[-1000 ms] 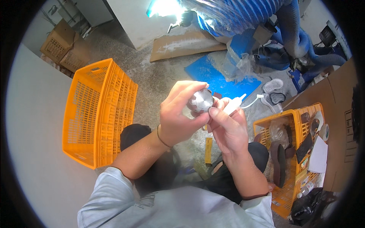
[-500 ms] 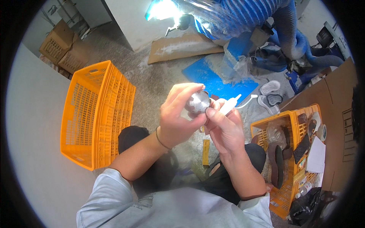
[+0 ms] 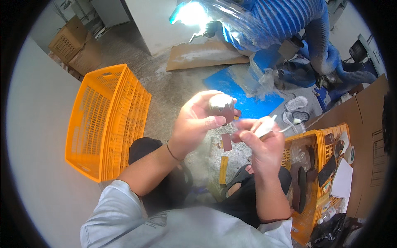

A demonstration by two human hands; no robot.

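Hands curl: left hand (image 3: 189, 120) around a brown cylinder (image 3: 225, 115), right (image 3: 266, 149) around a white bottle (image 3: 265, 127).

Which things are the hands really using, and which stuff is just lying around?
In use:
- silver-topped brown piece, in the left hand
- white nozzle bottle, in the right hand

Seemingly just lying about:
- orange crates
- flat cardboard
- pale footwear

Left grip (image 3: 193, 117) around silver-topped brown cylinder (image 3: 222, 112); right grip (image 3: 263, 144) holding white nozzle bottle (image 3: 265, 127).
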